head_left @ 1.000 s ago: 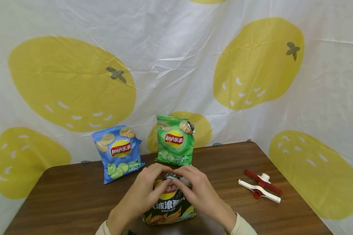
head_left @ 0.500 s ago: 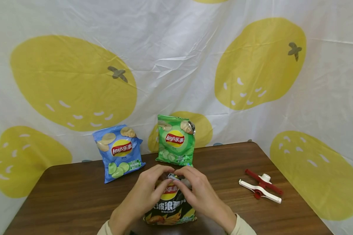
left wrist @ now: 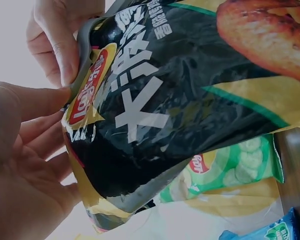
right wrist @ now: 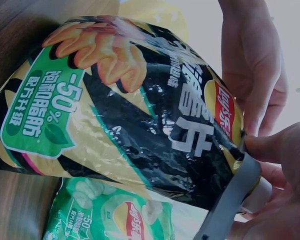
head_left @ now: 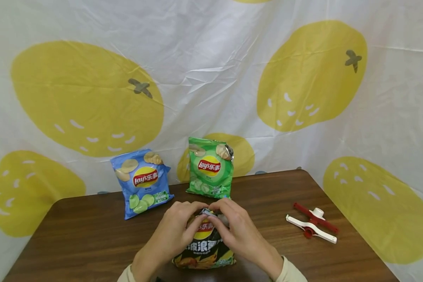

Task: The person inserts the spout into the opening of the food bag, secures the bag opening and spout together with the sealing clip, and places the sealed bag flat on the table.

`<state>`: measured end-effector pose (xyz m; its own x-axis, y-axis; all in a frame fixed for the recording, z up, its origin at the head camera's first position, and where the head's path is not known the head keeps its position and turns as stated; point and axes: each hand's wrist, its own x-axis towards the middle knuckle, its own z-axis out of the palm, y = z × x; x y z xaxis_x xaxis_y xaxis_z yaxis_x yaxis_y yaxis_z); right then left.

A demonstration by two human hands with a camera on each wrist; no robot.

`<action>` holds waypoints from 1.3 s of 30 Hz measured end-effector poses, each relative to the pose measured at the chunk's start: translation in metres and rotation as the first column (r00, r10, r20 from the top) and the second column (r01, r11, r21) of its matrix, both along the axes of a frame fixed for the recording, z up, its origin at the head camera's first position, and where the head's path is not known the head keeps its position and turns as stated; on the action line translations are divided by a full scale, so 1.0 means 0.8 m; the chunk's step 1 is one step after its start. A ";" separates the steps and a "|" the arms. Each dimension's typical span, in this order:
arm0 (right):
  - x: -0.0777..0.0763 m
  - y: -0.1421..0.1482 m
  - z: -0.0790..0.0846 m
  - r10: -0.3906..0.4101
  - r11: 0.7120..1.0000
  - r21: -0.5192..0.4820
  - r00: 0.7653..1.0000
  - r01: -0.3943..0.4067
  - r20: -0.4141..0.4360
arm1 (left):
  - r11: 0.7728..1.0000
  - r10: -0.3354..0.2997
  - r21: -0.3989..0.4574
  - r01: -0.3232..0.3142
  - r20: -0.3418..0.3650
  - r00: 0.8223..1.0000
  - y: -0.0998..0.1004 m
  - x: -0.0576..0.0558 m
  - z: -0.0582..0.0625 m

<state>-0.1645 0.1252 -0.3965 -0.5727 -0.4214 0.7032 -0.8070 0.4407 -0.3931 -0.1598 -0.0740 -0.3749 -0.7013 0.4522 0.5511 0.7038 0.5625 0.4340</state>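
A black and gold chip bag (head_left: 204, 254) stands upright near the front of the table, its top between both hands. My left hand (head_left: 176, 224) pinches the left part of that top edge, thumb in front and fingers behind. On the other side my right hand (head_left: 235, 225) pinches it the same way, the thumbs close together. A grey sealing clip (right wrist: 235, 192) lies at the bag's top; in the right wrist view one arm slants away from the bag, beside a pale round piece (right wrist: 258, 196). Fingers hide much of the clip in the head view.
Behind stand a blue chip bag (head_left: 144, 184), leaning left, and a green chip bag (head_left: 210, 168). Two bag clips, one red (head_left: 324, 224) and one white (head_left: 326, 236), lie on the right of the wooden table (head_left: 77, 227). A lemon-print curtain (head_left: 211, 98) hangs behind.
Both hands keep their grip on the bag's top, with only slight finger shifts. The bag and the other things stay where they were; the head view has shifted a little.
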 end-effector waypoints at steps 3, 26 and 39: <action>0.001 0.001 0.002 -0.008 1.000 0.006 1.000 0.008 0.002 | 1.000 0.011 -0.004 -0.011 -0.042 0.999 0.001 0.001 0.000; -0.011 0.024 0.009 0.061 0.993 0.079 0.965 -0.084 0.256 | 1.000 0.002 0.005 -0.002 0.033 0.999 -0.006 -0.007 0.000; -0.020 0.048 0.014 -0.035 0.996 0.088 0.951 0.008 0.308 | 0.998 0.061 0.000 -0.066 0.402 0.914 -0.053 -0.017 -0.018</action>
